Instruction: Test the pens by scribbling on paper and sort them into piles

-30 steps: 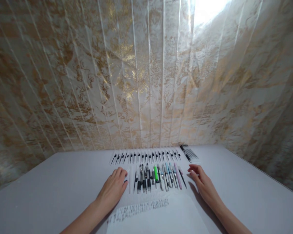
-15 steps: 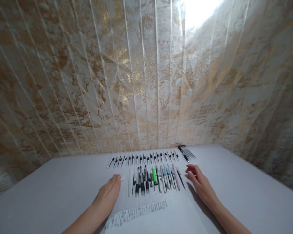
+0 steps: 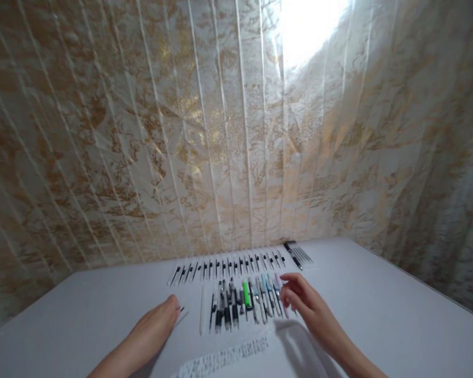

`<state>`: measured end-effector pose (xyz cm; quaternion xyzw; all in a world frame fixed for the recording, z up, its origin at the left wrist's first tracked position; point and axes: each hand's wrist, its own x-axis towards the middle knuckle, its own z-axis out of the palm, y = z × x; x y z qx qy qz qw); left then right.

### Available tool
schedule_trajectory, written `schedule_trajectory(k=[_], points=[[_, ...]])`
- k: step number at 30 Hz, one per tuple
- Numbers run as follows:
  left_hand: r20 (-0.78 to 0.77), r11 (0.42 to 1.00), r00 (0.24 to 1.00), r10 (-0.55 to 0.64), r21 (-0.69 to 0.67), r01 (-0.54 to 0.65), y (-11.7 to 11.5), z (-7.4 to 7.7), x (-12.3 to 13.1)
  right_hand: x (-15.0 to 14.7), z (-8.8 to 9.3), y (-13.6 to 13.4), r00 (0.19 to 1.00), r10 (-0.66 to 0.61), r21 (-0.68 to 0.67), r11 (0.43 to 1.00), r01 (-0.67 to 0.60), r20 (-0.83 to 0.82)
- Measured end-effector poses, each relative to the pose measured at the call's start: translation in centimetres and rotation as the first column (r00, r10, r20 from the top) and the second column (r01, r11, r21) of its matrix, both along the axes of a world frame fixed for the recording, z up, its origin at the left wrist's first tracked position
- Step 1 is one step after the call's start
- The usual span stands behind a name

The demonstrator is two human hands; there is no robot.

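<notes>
My left hand [image 3: 157,321] is closed, left of the pens and just above the white table. A thin, dark-tipped stick [image 3: 182,308] pokes out past its fingertips; the rest of it is hidden. My right hand [image 3: 305,300] hovers at the right end of the near row, its fingers bent and apart, partly covering the pink pen [image 3: 277,280]. In that row lie a clear tube [image 3: 202,311], several black-and-clear pens [image 3: 227,315], a bright green highlighter [image 3: 246,294] and pale pens [image 3: 263,307]. Whether the right fingers touch the pink pen I cannot tell.
Behind the pens runs a row of clear tubes with black parts [image 3: 224,266]. A black pen [image 3: 292,255] lies beside a pack of thin refills [image 3: 301,253] at the back right. A sheet with handwriting [image 3: 224,358] is in front. A gold-patterned curtain [image 3: 220,157] hangs behind the table.
My right hand has moved left, from beside the row to over its right end. My left hand has drawn back slightly left and nearer, with the thin stick at its fingertips. The view has shifted slightly.
</notes>
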<state>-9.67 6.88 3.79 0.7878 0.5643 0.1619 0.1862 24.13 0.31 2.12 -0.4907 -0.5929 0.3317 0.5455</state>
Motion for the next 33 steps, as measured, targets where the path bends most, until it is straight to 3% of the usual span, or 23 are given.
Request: schedule_trajectory(k=[2,3,6,10,14,18,23,26,30,33], points=[[0.078,0.992,0.992,-0.101,-0.065,0.106,-1.1,0.6,1.2,-2.5,1.2,-0.6,0.980,0.163,-0.090,0.981,-0.174,-0.113],[0.192,0.975,0.969,-0.156,-0.128,0.182,-1.8,0.9,2.2,-3.8,1.7,-0.7,0.959,0.230,-0.128,0.959,-0.252,-0.167],[0.438,0.886,0.864,-0.249,-0.257,0.385,-3.8,2.1,5.9,-6.9,2.8,-0.6,0.913,0.322,-0.152,0.918,-0.366,-0.250],[0.571,0.861,0.763,-0.302,-0.179,0.476,-4.7,2.4,9.7,-7.3,4.8,0.5,0.961,0.233,-0.120,0.960,-0.251,-0.149],[0.619,0.873,0.718,-0.319,-0.104,0.477,-4.2,0.6,10.6,-4.1,7.9,0.5,0.998,0.057,-0.006,0.998,-0.057,-0.030],[0.639,0.873,0.699,-0.321,-0.088,0.480,-4.2,-1.0,10.6,-1.9,9.8,-0.5,0.994,-0.103,0.145,0.984,0.105,-0.023],[0.610,0.823,0.664,-0.432,-0.034,0.567,-3.7,-1.2,10.5,-2.6,9.6,-0.8,0.997,-0.078,0.145,0.986,0.079,-0.013],[0.618,0.810,0.652,-0.440,-0.040,0.586,-3.8,-0.8,10.4,-3.3,9.2,-0.6,0.999,-0.036,0.106,0.994,0.037,-0.013],[0.669,0.815,0.657,-0.349,-0.128,0.565,-4.4,-0.1,10.4,-4.0,8.6,-0.5,0.998,0.064,0.022,0.998,-0.064,-0.001],[0.778,0.782,0.592,-0.211,-0.229,0.580,-4.7,-0.1,10.6,-4.5,7.9,-0.6,0.982,0.182,-0.057,0.982,-0.179,0.052]])
